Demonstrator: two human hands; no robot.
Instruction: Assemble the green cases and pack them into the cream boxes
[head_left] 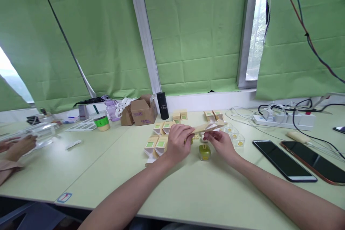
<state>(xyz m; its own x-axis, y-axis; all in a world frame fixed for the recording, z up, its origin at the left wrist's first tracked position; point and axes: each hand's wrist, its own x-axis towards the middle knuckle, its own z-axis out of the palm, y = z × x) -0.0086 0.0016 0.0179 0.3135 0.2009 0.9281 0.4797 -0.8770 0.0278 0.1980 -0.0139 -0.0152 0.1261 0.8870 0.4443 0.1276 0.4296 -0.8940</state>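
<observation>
Just above the table, my left hand (179, 143) grips a small tan cardboard box (202, 128) that looks partly flattened, with its pale inner flaps showing at the right end. My right hand (221, 145) pinches at those flaps; its fingertips are partly hidden. Below, between both hands, stands a small clear container with a green top (205, 152). Part of another green item shows beside my left fingers. Several small tan boxes with green labels (161, 143) stand open left of my left hand. Several clear containers with yellow marks (238, 140) sit beyond my right hand.
Two phones (284, 160) (315, 161) lie at the right, before a power strip (285, 120) with tangled cables. Behind stand a black cylinder (162, 105), a brown carton (144, 110) and a drink cup (101, 120). Another person's hands (23, 147) handle clear plastic at far left.
</observation>
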